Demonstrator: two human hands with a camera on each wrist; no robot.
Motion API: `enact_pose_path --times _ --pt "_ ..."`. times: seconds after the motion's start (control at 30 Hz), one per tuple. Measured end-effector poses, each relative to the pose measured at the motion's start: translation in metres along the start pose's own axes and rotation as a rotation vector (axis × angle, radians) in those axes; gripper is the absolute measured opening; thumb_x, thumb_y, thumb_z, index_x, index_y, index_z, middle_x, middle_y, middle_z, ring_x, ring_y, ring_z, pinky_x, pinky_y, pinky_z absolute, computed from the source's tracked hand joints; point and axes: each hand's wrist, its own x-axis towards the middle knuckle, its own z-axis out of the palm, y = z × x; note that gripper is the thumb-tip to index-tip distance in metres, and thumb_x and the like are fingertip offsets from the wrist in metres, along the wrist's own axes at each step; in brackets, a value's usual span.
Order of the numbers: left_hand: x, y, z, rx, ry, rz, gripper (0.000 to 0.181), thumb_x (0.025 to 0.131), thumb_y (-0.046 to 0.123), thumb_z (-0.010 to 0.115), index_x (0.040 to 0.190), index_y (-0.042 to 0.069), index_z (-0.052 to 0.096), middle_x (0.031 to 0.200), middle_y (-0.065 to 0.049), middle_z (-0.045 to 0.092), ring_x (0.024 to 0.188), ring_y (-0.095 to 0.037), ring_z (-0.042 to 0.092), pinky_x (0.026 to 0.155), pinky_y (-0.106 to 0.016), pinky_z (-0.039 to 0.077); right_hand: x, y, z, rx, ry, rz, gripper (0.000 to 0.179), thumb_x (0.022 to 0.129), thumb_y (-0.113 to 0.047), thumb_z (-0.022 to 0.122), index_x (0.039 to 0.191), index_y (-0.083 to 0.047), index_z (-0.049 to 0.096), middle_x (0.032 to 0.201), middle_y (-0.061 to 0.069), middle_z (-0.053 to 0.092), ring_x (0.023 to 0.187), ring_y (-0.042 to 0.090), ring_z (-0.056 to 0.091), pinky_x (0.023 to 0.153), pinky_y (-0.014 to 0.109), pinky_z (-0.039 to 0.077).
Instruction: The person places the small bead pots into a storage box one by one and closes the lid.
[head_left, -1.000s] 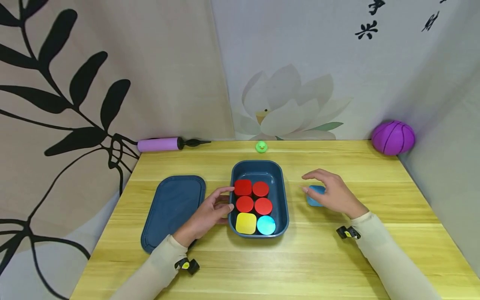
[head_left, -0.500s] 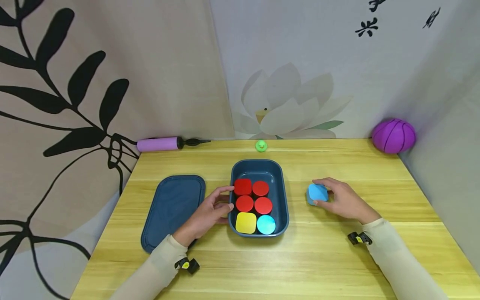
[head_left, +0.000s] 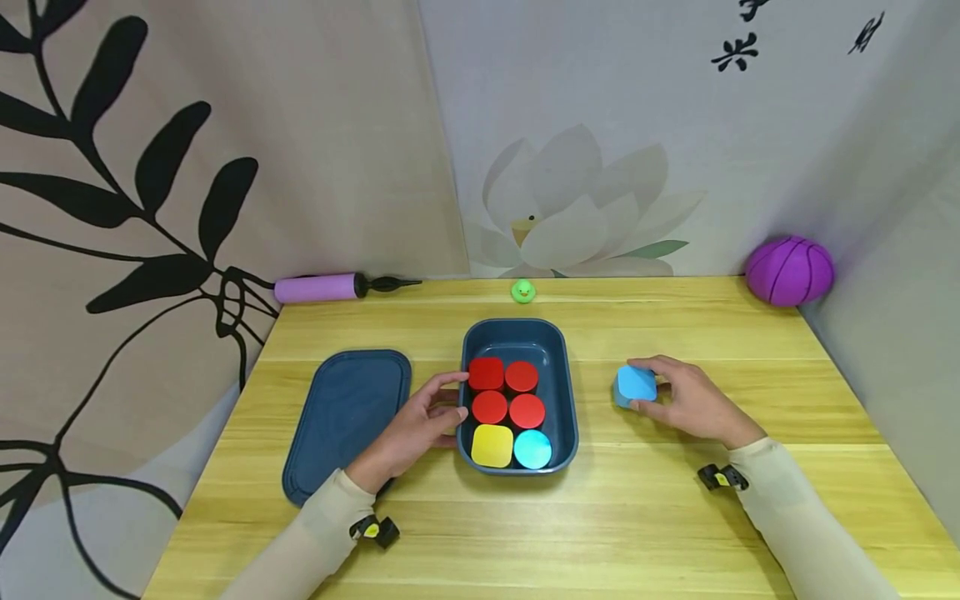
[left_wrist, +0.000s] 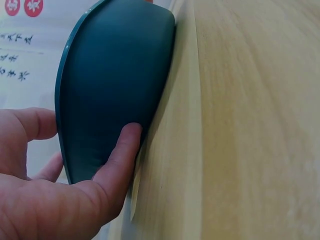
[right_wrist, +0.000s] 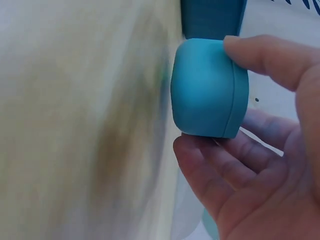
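My right hand (head_left: pixel 693 400) pinches a small light-blue box (head_left: pixel 635 383) with rounded corners between thumb and fingers. In the right wrist view a seam, like a lid line, runs near one face of this blue box (right_wrist: pixel 205 90). Left of it stands a dark blue rectangular container (head_left: pixel 557 350). Inside are a red square piece (head_left: pixel 486 374), three red round pieces (head_left: pixel 527 412), a yellow square piece (head_left: pixel 492 447) and a light-blue round piece (head_left: pixel 532 450). My left hand (head_left: pixel 412 425) touches the container's left wall from outside, thumb (left_wrist: pixel 125 155) laid along it.
A dark blue lid (head_left: pixel 348 417) lies left of the container, partly under my left forearm. Along the back edge are a purple pump (head_left: pixel 318 288), a green duck toy (head_left: pixel 522 291) and a purple ball (head_left: pixel 789 272). Printed curtains rise behind the wooden table (head_left: pixel 525 542).
My right hand has closed on the small blue box, which was on the table, and raised it slightly. The left hand and the container have stayed in place.
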Motion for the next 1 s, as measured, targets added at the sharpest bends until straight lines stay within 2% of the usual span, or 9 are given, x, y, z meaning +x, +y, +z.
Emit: enact_pose_path --times 0.23,0.57,0.77,1.0 --pt "0.000 0.001 -0.001 -0.002 -0.004 0.002 0.061 0.106 0.021 0.065 0.161 0.026 0.039 0.157 -0.021 0.045 0.125 -0.028 0.061 0.093 -0.046 0.063 0.011 -0.011 -0.007 0.020 0.046 -0.047 0.066 0.092 -0.027 0.086 0.146 0.001 0.059 0.135 0.014 0.068 0.111 0.027 0.069 0.089 0.043 0.064" --pt "0.000 0.001 -0.001 0.005 -0.007 0.005 0.061 0.106 0.021 0.065 0.161 0.025 0.039 0.157 -0.020 0.044 0.125 -0.028 0.061 0.093 -0.046 0.063 0.038 -0.043 -0.010 0.054 0.069 -0.090 0.066 0.093 -0.030 0.085 0.147 -0.003 0.059 0.135 0.012 0.068 0.111 0.027 0.068 0.091 0.053 0.063" --pt "0.001 0.001 -0.001 0.001 -0.003 0.001 0.061 0.106 0.021 0.066 0.161 0.026 0.040 0.156 -0.020 0.044 0.125 -0.029 0.061 0.093 -0.046 0.063 0.059 -0.061 -0.004 0.068 0.090 -0.118 0.062 0.093 -0.027 0.084 0.146 -0.006 0.061 0.135 0.011 0.067 0.111 0.026 0.067 0.090 0.052 0.064" --pt "0.001 0.000 -0.002 -0.007 0.002 -0.008 0.060 0.105 0.021 0.067 0.159 0.027 0.042 0.156 -0.019 0.045 0.125 -0.029 0.062 0.092 -0.046 0.063 0.090 -0.085 0.008 0.067 0.067 -0.123 0.063 0.092 -0.029 0.084 0.145 -0.005 0.061 0.139 0.013 0.065 0.117 0.030 0.065 0.091 0.053 0.063"
